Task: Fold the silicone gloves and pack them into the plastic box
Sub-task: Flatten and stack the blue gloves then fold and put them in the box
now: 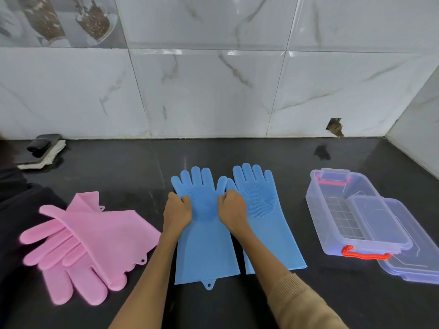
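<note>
Two blue silicone gloves lie flat on the black counter, fingers toward the wall. My left hand (pixel 177 211) pinches the left edge of the left blue glove (pixel 205 245) at palm height. My right hand (pixel 231 208) pinches that same glove's right edge near its thumb. The right blue glove (pixel 263 200) lies beside it, partly under my right forearm. A pair of pink gloves (pixel 95 241) lies crumpled at the left. The clear plastic box (pixel 332 210) with red handles stands open at the right.
The box's clear lid (pixel 413 264) lies against its right side, near the counter's front. A dark object on a stack of white cloth (pixel 44 150) sits at the back left by the marble-tiled wall. A side wall closes the counter at the far right.
</note>
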The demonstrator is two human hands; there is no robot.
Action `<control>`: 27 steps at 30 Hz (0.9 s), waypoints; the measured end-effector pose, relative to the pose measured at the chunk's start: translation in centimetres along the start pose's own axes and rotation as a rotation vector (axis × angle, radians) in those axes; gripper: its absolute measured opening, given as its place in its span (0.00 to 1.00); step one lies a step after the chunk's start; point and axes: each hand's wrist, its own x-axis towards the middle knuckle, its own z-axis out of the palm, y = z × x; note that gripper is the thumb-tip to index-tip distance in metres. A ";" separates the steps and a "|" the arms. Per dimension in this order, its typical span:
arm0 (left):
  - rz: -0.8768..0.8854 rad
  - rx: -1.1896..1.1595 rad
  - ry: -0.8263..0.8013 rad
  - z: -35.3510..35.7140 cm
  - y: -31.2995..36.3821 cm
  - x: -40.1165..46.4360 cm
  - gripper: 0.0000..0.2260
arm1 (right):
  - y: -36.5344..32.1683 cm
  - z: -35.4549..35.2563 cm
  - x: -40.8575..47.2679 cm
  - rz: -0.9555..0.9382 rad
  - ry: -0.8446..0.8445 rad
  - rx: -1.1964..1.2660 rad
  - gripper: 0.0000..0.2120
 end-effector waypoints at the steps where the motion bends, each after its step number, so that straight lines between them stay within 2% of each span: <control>1: -0.056 -0.128 -0.037 -0.1 0.2 -0.1 0.09 | -0.2 -0.1 0.2 -0.031 -0.012 0.052 0.10; 4: -0.169 -0.461 -0.172 -0.5 1.3 -0.3 0.10 | -1.0 -1.2 0.7 -0.063 -0.090 0.284 0.08; 7: -0.099 -0.537 -0.204 -0.7 3.8 0.0 0.07 | -1.1 -3.8 2.0 -0.001 -0.138 0.457 0.06; 11: 0.004 -0.599 -0.295 0.9 8.3 0.4 0.10 | -0.3 -9.3 4.9 0.031 -0.061 0.506 0.05; 14: -0.011 -0.645 -0.367 4.0 10.0 0.3 0.13 | 1.6 -12.2 7.4 0.097 -0.047 0.393 0.05; 17: -0.132 -0.586 -0.410 6.6 9.4 -0.4 0.12 | 4.6 -12.3 8.0 0.236 -0.162 0.295 0.11; 18: -0.165 -0.557 -0.414 7.0 8.8 -0.7 0.11 | 5.8 -12.0 7.9 0.288 -0.214 0.324 0.13; 20: -0.191 -0.549 -0.391 7.1 7.6 -1.3 0.06 | 7.1 -11.8 6.7 0.372 -0.272 0.439 0.22; 22: -0.191 -0.517 -0.360 6.6 6.5 -2.0 0.09 | 7.3 -12.5 4.8 0.384 -0.272 0.516 0.30; 24: -0.203 -0.426 -0.377 5.9 5.4 -3.2 0.15 | 7.9 -13.1 3.1 0.407 -0.285 0.449 0.33; 27: -0.192 -0.298 -0.523 5.0 4.2 -6.0 0.11 | 8.7 -13.5 0.4 0.420 -0.353 0.212 0.31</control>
